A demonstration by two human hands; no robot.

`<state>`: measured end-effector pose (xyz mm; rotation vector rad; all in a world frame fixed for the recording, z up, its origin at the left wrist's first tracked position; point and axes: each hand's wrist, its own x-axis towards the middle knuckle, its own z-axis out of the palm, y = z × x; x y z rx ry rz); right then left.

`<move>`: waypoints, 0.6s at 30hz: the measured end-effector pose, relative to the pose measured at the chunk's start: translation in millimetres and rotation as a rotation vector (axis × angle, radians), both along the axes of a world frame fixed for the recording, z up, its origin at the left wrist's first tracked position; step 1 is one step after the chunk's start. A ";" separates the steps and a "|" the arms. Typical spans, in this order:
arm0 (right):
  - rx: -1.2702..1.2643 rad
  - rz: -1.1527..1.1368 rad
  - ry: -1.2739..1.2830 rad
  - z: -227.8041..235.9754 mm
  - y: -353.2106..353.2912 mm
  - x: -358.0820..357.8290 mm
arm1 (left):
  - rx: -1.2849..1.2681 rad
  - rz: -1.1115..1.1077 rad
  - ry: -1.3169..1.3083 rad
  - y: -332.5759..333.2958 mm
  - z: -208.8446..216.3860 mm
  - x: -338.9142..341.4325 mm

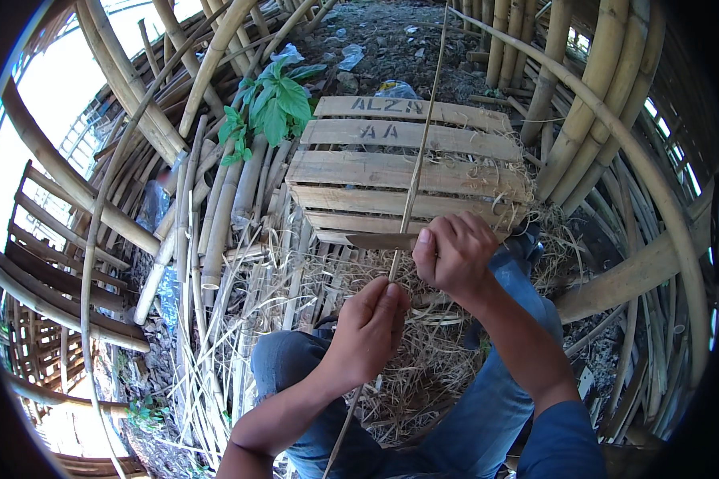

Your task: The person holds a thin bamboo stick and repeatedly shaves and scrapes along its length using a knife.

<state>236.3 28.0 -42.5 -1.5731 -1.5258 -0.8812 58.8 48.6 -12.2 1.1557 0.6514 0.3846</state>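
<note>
A long, thin bamboo strip (415,188) runs from my lap up past the wooden crate. My left hand (370,329) is closed round it, thumb on top, between my knees. Just above, my right hand (458,254) grips a knife whose handle is hidden in the fist. The knife's dark blade (379,240) points left and lies across the strip, a short way above my left fingertips. Whether the edge bites into the bamboo cannot be made out. Beyond the hands is the slatted wooden crate (411,166), with curled shavings on its right side.
Pale shavings (423,383) cover the ground between my jeans-clad legs. Cut bamboo poles (228,219) and thin strips lie to the left, near a green leafy plant (276,108). Upright bamboo poles (583,104) and a bent pole (655,172) stand to the right.
</note>
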 end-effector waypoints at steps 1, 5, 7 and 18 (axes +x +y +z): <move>-0.004 0.001 0.003 -0.8 -1.6 -4.8 | -0.029 -0.006 0.003 0.6 -0.4 -0.5; -0.049 0.062 -0.037 -3.9 -4.3 -7.7 | 0.083 0.017 0.010 -1.5 -6.3 -2.1; -0.065 0.020 -0.010 -5.6 -0.1 3.1 | 0.098 -0.012 0.022 -2.1 -4.5 -5.3; -0.023 0.011 0.015 -12.8 4.4 1.4 | 0.206 0.039 0.072 -3.7 -11.5 -8.1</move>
